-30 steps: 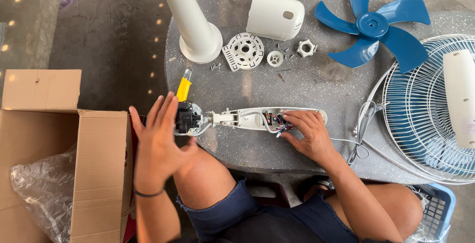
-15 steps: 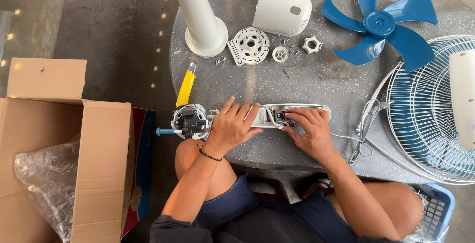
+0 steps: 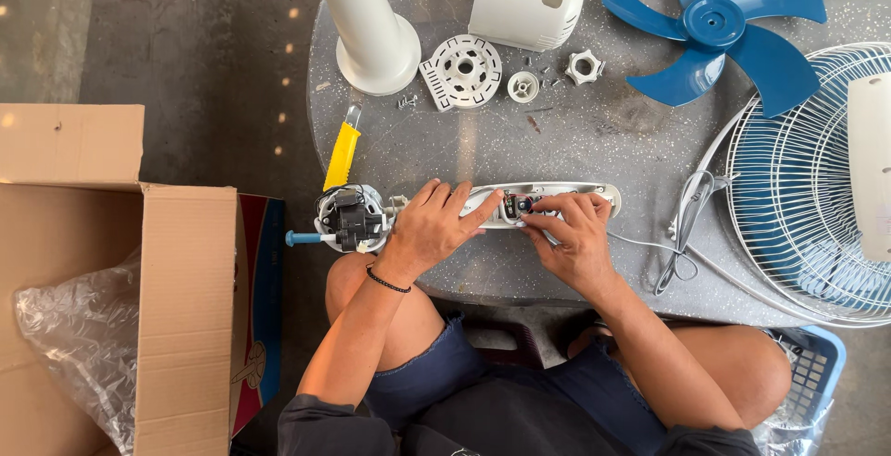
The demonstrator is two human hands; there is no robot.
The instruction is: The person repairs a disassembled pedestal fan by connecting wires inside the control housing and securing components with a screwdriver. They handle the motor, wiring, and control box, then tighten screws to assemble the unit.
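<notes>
Your only cam sat on your head, looking pretty much straight down at the round grey table (image 3: 557, 141) from close above, your knees under its near edge, cardboard box (image 3: 121, 270) left of it.

I'm at a makeshift repair spot, outdoors or in a yard by the look of it: bare concrete floor (image 3: 186, 38), a speckled stone table (image 3: 575, 141) strewn with fan parts, a blue fan blade (image 3: 715, 29), a wire guard (image 3: 807, 187), and a cardboard box (image 3: 111, 233) beside me.
</notes>
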